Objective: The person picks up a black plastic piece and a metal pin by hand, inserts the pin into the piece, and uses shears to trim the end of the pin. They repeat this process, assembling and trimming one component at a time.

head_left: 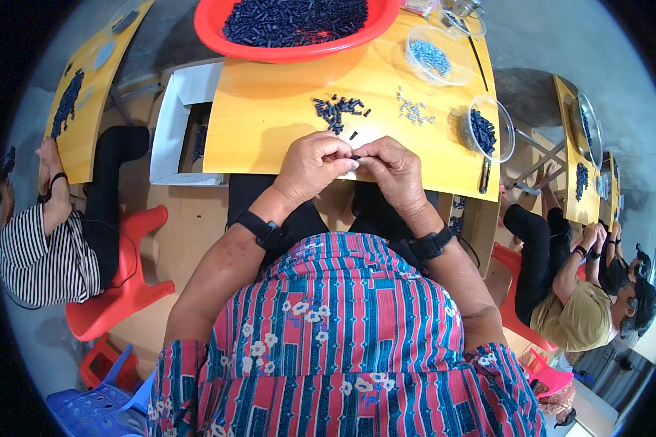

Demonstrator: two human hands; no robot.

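My left hand [310, 167] and my right hand [395, 169] meet over the near edge of the yellow table [255, 109]. Between their pinched fingertips is a small black cylindrical piece [355, 157], mostly covered by the fingers. One loose black piece [353, 135] lies just beyond the fingertips. Farther in sits a small heap of black tubular pieces [332, 114]. To its right are scattered small silvery pieces [414, 111], too small to name.
A red basin [299, 52] full of black pieces stands at the back. On the right are a clear tub [455, 71] of bluish bits, another clear tub [508, 131] of black pieces and a slim black tool [485, 175]. A white box [169, 135] is left; people sit both sides.
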